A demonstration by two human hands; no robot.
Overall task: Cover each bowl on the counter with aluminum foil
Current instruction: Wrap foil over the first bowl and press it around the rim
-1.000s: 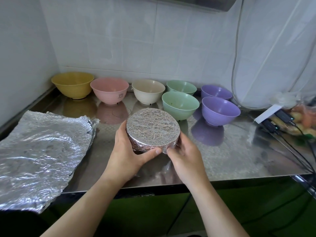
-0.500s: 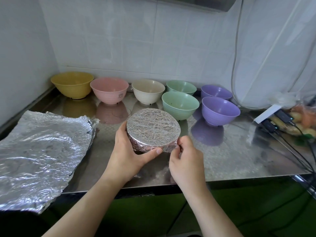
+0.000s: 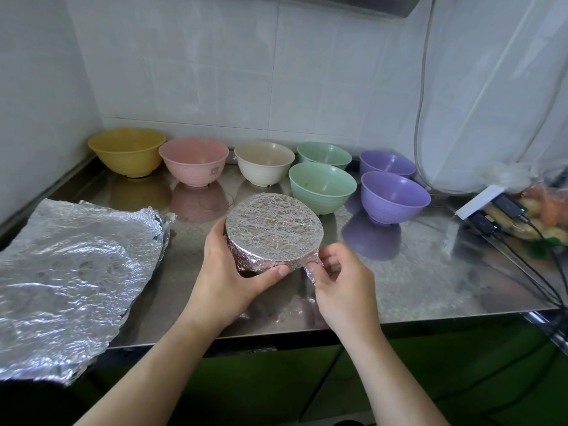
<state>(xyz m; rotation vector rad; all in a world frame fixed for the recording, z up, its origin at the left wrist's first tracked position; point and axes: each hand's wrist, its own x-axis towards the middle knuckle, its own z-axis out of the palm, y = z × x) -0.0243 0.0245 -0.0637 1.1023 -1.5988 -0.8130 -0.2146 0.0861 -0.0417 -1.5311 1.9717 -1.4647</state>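
1. A foil-wrapped bowl [image 3: 274,230] sits near the front middle of the counter [image 3: 430,281].
2. The left hand [image 3: 229,272] holds its left side; the right hand [image 3: 341,281] pinches foil at its near right edge.
3. A loose foil sheet [image 3: 70,272] lies at the left, overhanging the near edge.
4. Seven uncovered bowls [image 3: 264,162] stand behind it, five along the far wall and two just in front of these at the right.
5. Chargers with cables [image 3: 491,215] lie at the far right.

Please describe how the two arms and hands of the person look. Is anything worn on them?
Both forearms are bare; no sleeves show. The left hand and right hand wear no gloves, and no rings, watch or bracelet are visible. The nails that show look short and unpainted.
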